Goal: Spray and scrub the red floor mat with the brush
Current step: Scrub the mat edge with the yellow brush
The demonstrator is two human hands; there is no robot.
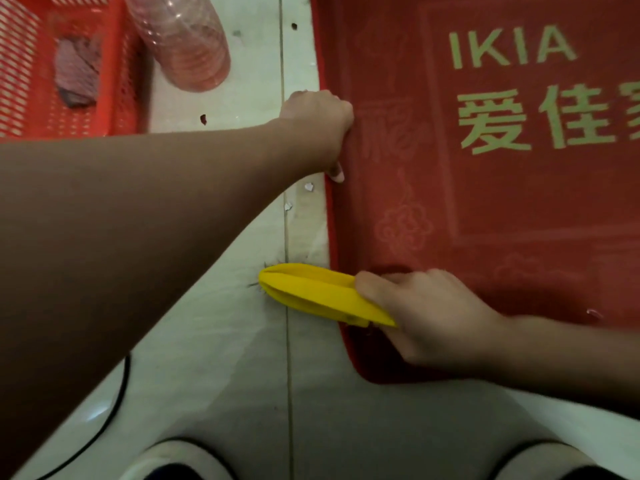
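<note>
The red floor mat (pixel 485 209) with pale green lettering covers the right half of the view on a white tiled floor. My left hand (pixel 317 123) grips the mat's left edge, fingers curled over it. My right hand (pixel 419 313) holds a yellow scrub brush (pixel 311 292) by its handle. The brush lies across the mat's lower left edge, its head over the tile with dark bristles showing underneath.
A red plastic basket (pixel 114 109) with a cloth (pixel 78 72) inside stands at the top left. A clear pinkish plastic bottle (pixel 183 39) lies next to it. A black cable (pixel 117 400) crosses the floor at the lower left. Two shoe tips (pixel 180 459) show at the bottom.
</note>
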